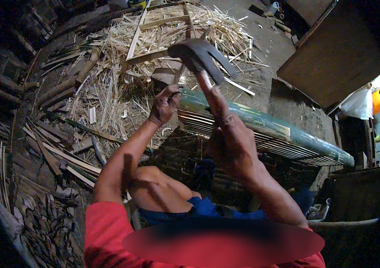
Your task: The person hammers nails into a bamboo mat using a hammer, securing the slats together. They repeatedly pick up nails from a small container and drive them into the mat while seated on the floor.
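**Blade Up Over the Green Bamboo**

The right hand (pixel 225 129) was clenched around the handle of a heavy dark chopping blade (pixel 203 56), and the blade stood lifted above the near end of a green bamboo pole (pixel 261 120). The pole lay slanting across the middle of the view, from its cut end near the hands down toward the right, resting on a row of thin split slats (pixel 252 140) stacked beneath it.

The left hand (pixel 165 105) sat right at the pole's cut end, fingers curled and pinched there; whether it gripped the pole itself or a small piece at the rim could not be told.

Beyond the hands, pale shavings and straw-like strips (pixel 163 40) covered the ground, with a light wooden frame (pixel 154 27) lying on top. To the left, split bamboo lengths (pixel 60 156) were scattered about. A dark wooden board (pixel 332 58) leaned at the upper right, and a white bag (pixel 358 103) hung beside it.
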### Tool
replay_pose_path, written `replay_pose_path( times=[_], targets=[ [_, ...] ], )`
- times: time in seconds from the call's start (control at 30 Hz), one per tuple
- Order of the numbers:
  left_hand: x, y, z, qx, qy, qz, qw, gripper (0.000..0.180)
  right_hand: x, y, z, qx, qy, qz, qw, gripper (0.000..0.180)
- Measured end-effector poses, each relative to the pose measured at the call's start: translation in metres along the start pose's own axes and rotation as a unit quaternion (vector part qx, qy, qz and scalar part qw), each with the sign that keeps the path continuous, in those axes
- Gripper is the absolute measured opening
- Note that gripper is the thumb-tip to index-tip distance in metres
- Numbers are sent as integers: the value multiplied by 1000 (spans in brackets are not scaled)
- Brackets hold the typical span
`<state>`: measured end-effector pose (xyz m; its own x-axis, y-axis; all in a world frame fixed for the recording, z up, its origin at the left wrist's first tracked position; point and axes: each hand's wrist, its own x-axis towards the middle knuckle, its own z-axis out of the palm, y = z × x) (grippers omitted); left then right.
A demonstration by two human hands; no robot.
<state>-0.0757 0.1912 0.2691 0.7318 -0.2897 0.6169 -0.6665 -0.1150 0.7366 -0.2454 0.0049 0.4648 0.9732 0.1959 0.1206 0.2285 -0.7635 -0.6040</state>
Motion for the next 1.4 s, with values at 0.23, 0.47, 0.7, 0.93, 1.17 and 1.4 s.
replay_pose_path(
  times=[0.23,0.47,0.7,0.93,1.17,1.4],
  targets=[
    [12,-11,-1,70,10,70,995,16,8,4,0,-71,-68,29,995,89],
    [6,-8,2,82,24,43,995,22,-1,23,1,-64,-30,50,996,94],
    [13,11,-9,148,38,4,988,26,-69,85,-5,-76,12,144,987,92],
    [0,80,41,396,-199,250,861,50,-79,128,26,-74,69,109,989,96],
    [12,69,69,459,-157,255,836,47,-81,127,33,-29,71,129,989,92],
    [21,58,77,383,-98,227,890,38,-53,78,-1,-8,16,203,979,87]
  ],
)
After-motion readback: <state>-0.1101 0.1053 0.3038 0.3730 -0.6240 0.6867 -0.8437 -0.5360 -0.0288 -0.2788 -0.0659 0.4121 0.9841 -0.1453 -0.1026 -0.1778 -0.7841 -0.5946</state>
